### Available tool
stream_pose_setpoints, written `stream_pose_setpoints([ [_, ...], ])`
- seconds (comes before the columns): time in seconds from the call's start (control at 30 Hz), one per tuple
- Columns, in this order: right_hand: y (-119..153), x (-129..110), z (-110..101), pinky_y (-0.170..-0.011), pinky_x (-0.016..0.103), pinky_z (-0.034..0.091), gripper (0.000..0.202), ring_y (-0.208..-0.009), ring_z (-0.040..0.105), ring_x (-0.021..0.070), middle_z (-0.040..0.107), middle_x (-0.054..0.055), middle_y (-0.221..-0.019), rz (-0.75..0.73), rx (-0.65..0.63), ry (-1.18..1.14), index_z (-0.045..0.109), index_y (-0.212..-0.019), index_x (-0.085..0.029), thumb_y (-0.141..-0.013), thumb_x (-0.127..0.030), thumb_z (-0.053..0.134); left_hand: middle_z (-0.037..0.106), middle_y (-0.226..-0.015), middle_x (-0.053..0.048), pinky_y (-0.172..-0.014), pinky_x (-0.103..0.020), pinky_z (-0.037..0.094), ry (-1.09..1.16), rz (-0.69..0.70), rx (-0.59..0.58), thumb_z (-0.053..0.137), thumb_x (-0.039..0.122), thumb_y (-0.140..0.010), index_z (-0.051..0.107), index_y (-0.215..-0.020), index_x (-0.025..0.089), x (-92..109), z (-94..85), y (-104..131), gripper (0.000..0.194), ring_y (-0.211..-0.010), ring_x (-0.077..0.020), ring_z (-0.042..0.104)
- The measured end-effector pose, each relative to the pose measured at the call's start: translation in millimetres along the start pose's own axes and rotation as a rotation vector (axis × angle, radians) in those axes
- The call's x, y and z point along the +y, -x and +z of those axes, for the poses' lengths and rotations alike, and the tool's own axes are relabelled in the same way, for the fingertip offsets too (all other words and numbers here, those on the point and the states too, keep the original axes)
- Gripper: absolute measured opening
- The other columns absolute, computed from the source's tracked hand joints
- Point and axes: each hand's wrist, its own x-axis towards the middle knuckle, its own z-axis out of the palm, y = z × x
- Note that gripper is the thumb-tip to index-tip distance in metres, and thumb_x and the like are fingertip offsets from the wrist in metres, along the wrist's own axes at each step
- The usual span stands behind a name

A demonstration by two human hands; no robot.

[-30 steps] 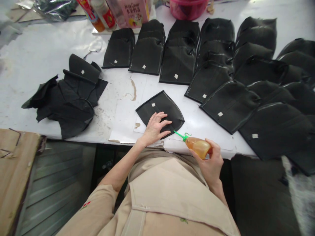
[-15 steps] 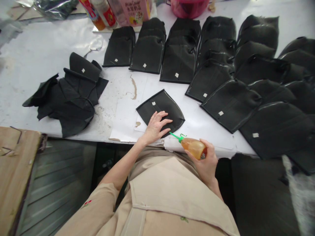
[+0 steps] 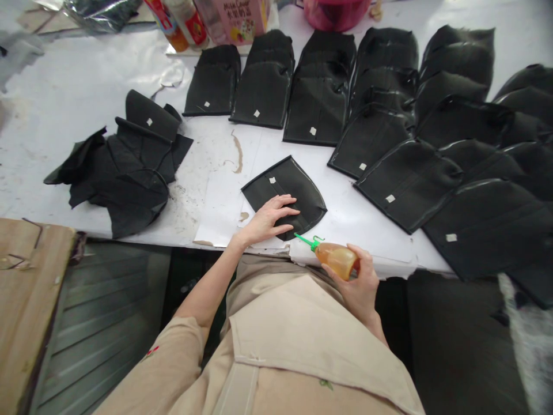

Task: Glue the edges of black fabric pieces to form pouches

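Observation:
A black piece with a small white tag (image 3: 298, 187) lies flat near the front edge of the white-covered table (image 3: 216, 173). My left hand (image 3: 270, 219) rests on it, fingers spread and palm down. In my right hand (image 3: 362, 279) is a squeeze bottle of amber liquid (image 3: 336, 259) with a green nozzle (image 3: 306, 240). The nozzle tip is at the lower corner of the black piece, just below my left thumb. Whether the tip touches the piece I cannot tell.
Several similar black pieces (image 3: 317, 104) lie in overlapping rows at the back and right. A crumpled black heap (image 3: 121, 173) sits left. Behind stand bottles (image 3: 190, 23), a pink carton (image 3: 244, 20) and a pink basin (image 3: 334, 11). A wooden board (image 3: 30, 276) is at lower left.
The bottle in my right hand has shifted slightly left, its nozzle tip moving along the piece's lower corner. My left hand has slid slightly left on the piece. The whole view has shifted a little.

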Motion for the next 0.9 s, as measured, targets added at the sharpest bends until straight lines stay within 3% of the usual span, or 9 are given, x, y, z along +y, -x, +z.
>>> stream_pose_setpoints([
  [0.47, -0.2, -1.9, 10.0, -0.078, 0.040, 0.060, 0.060, -0.095, 0.068, 0.0258, 0.068, 0.008, -0.111, -0.076, -0.074, -0.051, 0.056, -0.126, -0.023, -0.080, -0.052, 0.082, 0.054, -0.152, -0.012, -0.125, -0.056, 0.028, -0.014, -0.018, 0.035, 0.066, 0.027, -0.094, 0.067, -0.129, 0.024, -1.1, 7.2, 0.7, 0.036, -0.149, -0.0278, 0.042],
  [0.73, -7.2, -4.9, 18.8, -0.083, 0.042, 0.059, 0.061, -0.099, 0.068, 0.0264, 0.066, 0.009, -0.112, -0.020, -0.046, -0.043, 0.055, -0.126, -0.022, -0.080, -0.054, 0.081, 0.055, -0.151, -0.013, -0.125, -0.055, 0.029, 0.002, 0.008, 0.045, 0.061, 0.026, -0.097, 0.067, -0.129, 0.024, -1.2, 6.5, 0.9, 0.033, -0.149, -0.0274, 0.042],
  [0.9, -9.3, -8.1, 11.8, -0.086, 0.043, 0.059, 0.061, -0.101, 0.068, 0.0273, 0.067, 0.009, -0.112, 0.014, -0.110, -0.079, 0.057, -0.124, -0.023, -0.078, -0.053, 0.083, 0.055, -0.151, -0.012, -0.125, -0.055, 0.029, -0.008, -0.019, 0.039, 0.059, 0.026, -0.098, 0.068, -0.127, 0.024, 0.8, 6.3, 0.1, 0.031, -0.148, -0.0268, 0.043],
])
